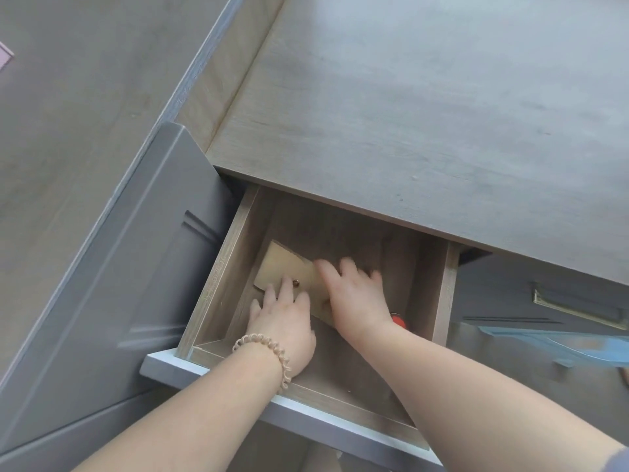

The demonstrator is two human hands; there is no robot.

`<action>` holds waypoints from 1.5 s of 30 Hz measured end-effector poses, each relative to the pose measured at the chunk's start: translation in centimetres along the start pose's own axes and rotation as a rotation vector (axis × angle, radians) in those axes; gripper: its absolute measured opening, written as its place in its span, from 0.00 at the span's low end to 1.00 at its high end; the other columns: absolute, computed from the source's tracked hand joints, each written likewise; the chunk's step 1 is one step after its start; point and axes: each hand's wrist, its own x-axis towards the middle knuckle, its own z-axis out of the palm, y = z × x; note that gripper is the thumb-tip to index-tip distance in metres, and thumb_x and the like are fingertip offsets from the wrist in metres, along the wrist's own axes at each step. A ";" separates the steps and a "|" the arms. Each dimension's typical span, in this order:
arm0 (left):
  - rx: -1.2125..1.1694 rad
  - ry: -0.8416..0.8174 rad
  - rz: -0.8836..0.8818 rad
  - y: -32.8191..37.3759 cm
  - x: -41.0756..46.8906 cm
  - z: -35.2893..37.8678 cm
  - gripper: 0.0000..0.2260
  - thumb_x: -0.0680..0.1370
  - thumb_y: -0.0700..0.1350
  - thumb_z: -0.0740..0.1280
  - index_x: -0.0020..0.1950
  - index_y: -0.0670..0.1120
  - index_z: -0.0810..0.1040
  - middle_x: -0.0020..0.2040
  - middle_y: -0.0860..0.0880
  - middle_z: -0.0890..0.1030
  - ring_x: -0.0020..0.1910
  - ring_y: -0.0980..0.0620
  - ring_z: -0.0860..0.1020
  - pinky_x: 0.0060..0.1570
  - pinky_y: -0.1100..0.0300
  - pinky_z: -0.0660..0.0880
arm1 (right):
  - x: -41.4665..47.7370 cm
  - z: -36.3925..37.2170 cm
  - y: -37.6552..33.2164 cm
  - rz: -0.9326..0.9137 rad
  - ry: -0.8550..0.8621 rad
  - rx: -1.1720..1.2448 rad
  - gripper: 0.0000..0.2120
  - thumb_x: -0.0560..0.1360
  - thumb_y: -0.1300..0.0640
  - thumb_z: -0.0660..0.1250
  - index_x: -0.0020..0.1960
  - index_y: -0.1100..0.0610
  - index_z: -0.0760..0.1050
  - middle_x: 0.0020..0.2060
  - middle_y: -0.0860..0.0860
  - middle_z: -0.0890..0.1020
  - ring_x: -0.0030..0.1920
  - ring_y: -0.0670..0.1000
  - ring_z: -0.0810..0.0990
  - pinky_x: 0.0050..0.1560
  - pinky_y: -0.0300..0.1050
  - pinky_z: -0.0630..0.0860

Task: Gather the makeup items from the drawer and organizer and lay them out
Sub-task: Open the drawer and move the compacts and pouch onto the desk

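while both arms reach down past its pale grey front edge, the open wood-grain drawer [218, 284] under the grey-brown wooden desk top [408, 114] shows its inside: a flat tan pouch with a soft golden sheen [282, 264] lies slantwise on the drawer floor, towards the left and back, with a small round brown snap stud [296, 283] near its lower edge

the left hand [286, 321] rests on the near end of the pouch, its fingers fairly straight and laid on the surface beside the stud, not curled round anything, and the thumb spread to the left on the drawer floor; a beige coiled band [272, 349] sits round that wrist

the right hand [354, 298] lies over the right part of the pouch with its fingers spread towards the back of the drawer; it is blurred, so i cannot tell whether it grips the pouch or only touches it

just beside the right wrist, near the drawer's right wall, a small bright red item [398, 320] peeks out, mostly hidden by the arm

to the right of the open drawer is a shut grey drawer front with a brass bar handle [578, 310], and below it something light blue [578, 345], too blurred to name; a grey panelled cabinet side [119, 267] stands at the left
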 end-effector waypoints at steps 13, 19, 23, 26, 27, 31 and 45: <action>-0.922 0.524 0.143 6.0 -5.7 -9.6 0.32 0.75 0.54 0.64 0.75 0.55 0.52 0.76 0.51 0.58 0.75 0.54 0.56 0.73 0.48 0.58 | -7.7 -13.1 2.6 -0.035 0.598 0.548 0.24 0.72 0.58 0.57 0.67 0.46 0.64 0.42 0.50 0.75 0.42 0.48 0.70 0.47 0.45 0.72; -1.248 0.259 0.380 15.0 -6.8 -15.5 0.23 0.78 0.48 0.63 0.69 0.64 0.57 0.49 0.47 0.80 0.41 0.58 0.81 0.44 0.63 0.77 | -12.3 -19.5 7.9 0.124 0.724 0.811 0.26 0.74 0.60 0.64 0.67 0.39 0.64 0.55 0.45 0.76 0.55 0.42 0.76 0.55 0.35 0.72; -1.188 0.251 0.498 21.9 -6.7 -17.4 0.26 0.78 0.45 0.65 0.70 0.62 0.58 0.44 0.47 0.79 0.38 0.53 0.79 0.43 0.54 0.79 | -15.0 -21.2 13.6 0.296 0.810 0.754 0.27 0.73 0.53 0.65 0.68 0.40 0.60 0.58 0.49 0.78 0.56 0.47 0.77 0.57 0.50 0.74; -1.112 0.259 0.540 28.1 -6.3 -17.7 0.28 0.77 0.44 0.65 0.70 0.64 0.57 0.46 0.51 0.80 0.43 0.54 0.80 0.48 0.49 0.79 | -17.5 -22.1 19.2 0.424 0.836 0.660 0.30 0.72 0.52 0.69 0.71 0.45 0.60 0.56 0.49 0.78 0.52 0.49 0.76 0.57 0.56 0.73; -1.096 0.253 0.555 30.8 -6.2 -17.6 0.29 0.77 0.43 0.65 0.70 0.64 0.56 0.47 0.52 0.80 0.45 0.53 0.80 0.49 0.48 0.78 | -18.4 -22.4 21.7 0.453 0.842 0.635 0.31 0.72 0.52 0.70 0.71 0.46 0.61 0.55 0.49 0.79 0.50 0.48 0.76 0.57 0.57 0.72; -0.967 0.223 0.536 38.6 -5.4 -17.1 0.32 0.76 0.43 0.65 0.73 0.63 0.54 0.41 0.54 0.77 0.42 0.51 0.78 0.48 0.51 0.78 | -20.8 -23.1 29.1 0.506 0.837 0.597 0.33 0.71 0.54 0.71 0.72 0.49 0.62 0.56 0.47 0.78 0.48 0.45 0.73 0.60 0.56 0.70; -0.731 -0.021 0.358 68.1 -0.8 -12.3 0.39 0.71 0.38 0.59 0.74 0.64 0.47 0.56 0.52 0.79 0.48 0.50 0.79 0.51 0.55 0.76 | -27.0 -22.3 59.5 0.753 0.488 0.496 0.32 0.72 0.49 0.69 0.73 0.47 0.59 0.64 0.49 0.74 0.63 0.50 0.73 0.64 0.51 0.62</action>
